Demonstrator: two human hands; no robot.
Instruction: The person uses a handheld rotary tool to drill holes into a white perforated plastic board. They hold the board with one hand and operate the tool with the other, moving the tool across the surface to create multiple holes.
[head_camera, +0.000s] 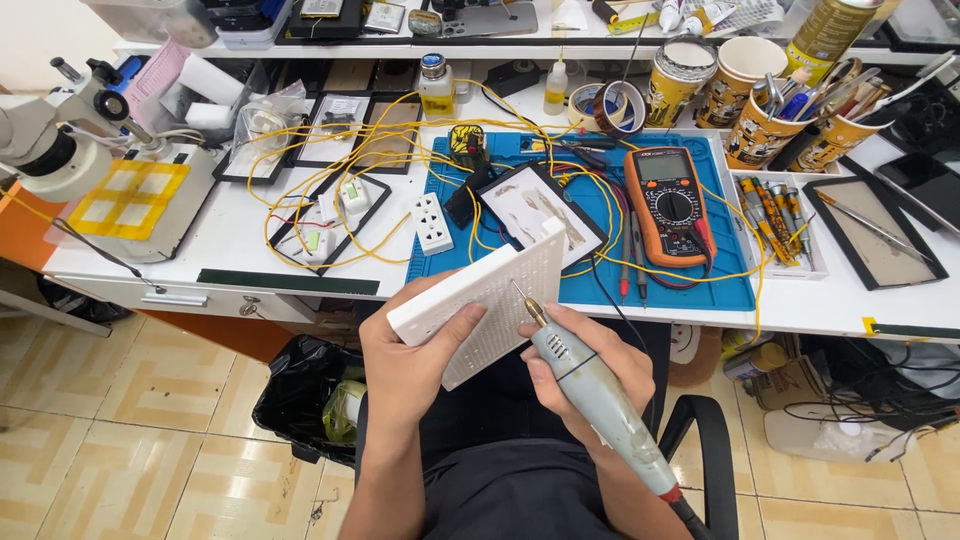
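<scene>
Over the person's lap, just in front of the white surface (860, 310), the left hand (405, 365) holds a white perforated board (490, 300) tilted on edge, fingers closed around its lower left corner with the thumb pressed on its face. The right hand (590, 365) grips a grey rotary tool (600, 400) like a pen, fingers wrapped fully around the body. The tool's gold tip (527, 303) rests at or just off the board's face; contact cannot be confirmed. The step in hand appears to be drilling or trimming the board. The next move calls for a steady board and light, square pressure at the tip. An orange meter (672, 205) lies on the blue mat (590, 285), well apart.
</scene>
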